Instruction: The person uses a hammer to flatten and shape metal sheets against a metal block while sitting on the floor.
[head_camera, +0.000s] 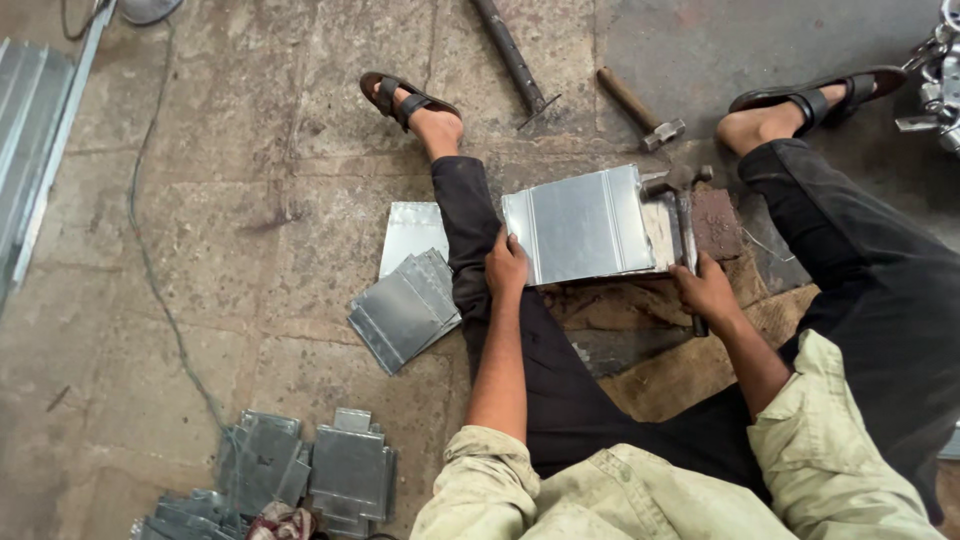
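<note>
so, posture: the person sat on the stone floor (250, 200) with legs spread, which kept the work between the knees and within easy reach of both arms.
work piece: a shiny rectangular sheet-metal panel with folded seams (580, 222) lay flat on a dark block (715, 222) between the legs, raised off the floor so its right edge had something solid beneath it.
left hand: the left hand (506, 264) pressed on the panel's near left corner, fingers curled together over the edge, seemingly to stop the sheet sliding.
right hand: the right hand (706, 291) was wrapped tight round the handle of a steel-headed hammer (682, 205), whose head rested at the panel's right edge.
spare tools: a wooden-handled hammer (640, 110) and a long dark metal bar (512, 55) lay just beyond the block, near but out of the way.
stock: a stack of grey folded metal sheets (405, 308) sat beside the left thigh, close to the holding hand; more bent pieces (300, 465) were piled further off.
</note>
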